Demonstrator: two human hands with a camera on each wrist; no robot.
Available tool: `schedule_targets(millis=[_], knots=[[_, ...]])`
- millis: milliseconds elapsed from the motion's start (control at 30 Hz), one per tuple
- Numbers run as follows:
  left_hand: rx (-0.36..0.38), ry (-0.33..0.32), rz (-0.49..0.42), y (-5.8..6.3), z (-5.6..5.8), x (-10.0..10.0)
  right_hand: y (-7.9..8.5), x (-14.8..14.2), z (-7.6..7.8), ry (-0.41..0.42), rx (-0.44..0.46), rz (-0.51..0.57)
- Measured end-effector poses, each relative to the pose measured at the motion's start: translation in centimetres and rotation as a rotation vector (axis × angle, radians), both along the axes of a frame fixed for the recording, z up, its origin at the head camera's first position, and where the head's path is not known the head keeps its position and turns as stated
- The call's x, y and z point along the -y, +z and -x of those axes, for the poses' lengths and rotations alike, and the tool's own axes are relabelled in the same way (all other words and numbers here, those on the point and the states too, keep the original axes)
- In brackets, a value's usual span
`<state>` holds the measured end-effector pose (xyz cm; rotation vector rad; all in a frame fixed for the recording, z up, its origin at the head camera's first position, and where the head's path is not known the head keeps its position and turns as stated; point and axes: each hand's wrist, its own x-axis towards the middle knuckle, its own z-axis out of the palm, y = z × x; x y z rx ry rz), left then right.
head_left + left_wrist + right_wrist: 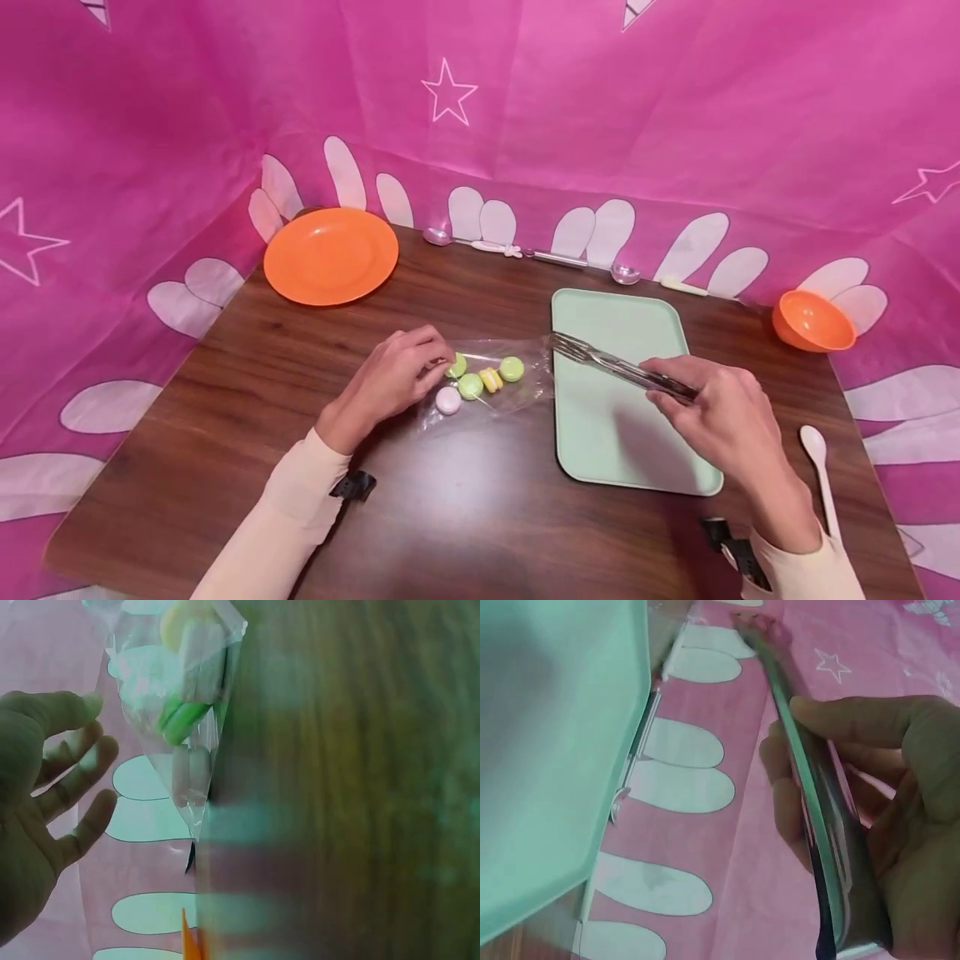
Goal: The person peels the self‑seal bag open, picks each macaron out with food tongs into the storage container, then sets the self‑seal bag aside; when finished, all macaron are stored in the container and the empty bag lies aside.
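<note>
A clear plastic bag (528,387) of several macarons (470,386), green, yellow and pale pink, lies on the table left of a mint-green tray (630,450). At the bag's left end is my left hand (393,371). In the left wrist view its fingers (82,776) look loosely bent, with nothing between them, beside the bag (169,697). My right hand (720,412), above the tray, grips metal tongs (626,369) with fork-like tips pointing left toward the bag. The right wrist view shows thumb and fingers around the tongs (817,817).
An orange plate (330,257) stands at the back left, an orange bowl (813,321) at the back right. Along the back edge lie a ladle (625,273), a spoon (437,237) and other utensils. A white spoon (821,467) lies right of the tray.
</note>
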<state>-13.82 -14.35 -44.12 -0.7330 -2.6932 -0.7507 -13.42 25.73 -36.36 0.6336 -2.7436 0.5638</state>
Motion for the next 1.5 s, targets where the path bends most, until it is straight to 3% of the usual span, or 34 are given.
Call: schedule_targets(millis=[200, 400, 567, 767, 900, 1067, 1367, 1500], knots=[[0.097, 0.085, 0.054, 0.4, -1.0, -0.5, -0.8, 0.1, -0.4, 0.045, 0.009, -0.139], [0.194, 0.145, 0.127, -0.1, -1.5, -0.7, -1.9, 1.7, 1.3, 0.161, 0.085, -0.137], [0.142, 0.145, 0.113, -0.5, -0.7, -1.3, -3.3, 3.2, 2.1, 0.215, 0.131, -0.098], [0.025, 0.093, 0.145, -0.9, 0.1, -1.9, -4.7, 4.0, 1.8, 0.272, 0.129, -0.029], [-0.057, 0.064, 0.113, -0.2, 0.9, -1.2, -4.8, 4.6, 1.3, 0.290, 0.149, 0.017], [-0.103, 0.077, 0.019, 1.0, 1.6, -0.2, -4.5, 4.7, 0.6, 0.232, 0.144, 0.003], [0.044, 0.109, 0.035, 0.2, 0.8, -0.2, -4.6, 3.0, -0.1, 0.138, 0.142, -0.069], [0.168, 0.114, 0.047, 0.1, 0.7, 0.3, -4.8, 2.6, -0.3, 0.140, 0.152, -0.071]])
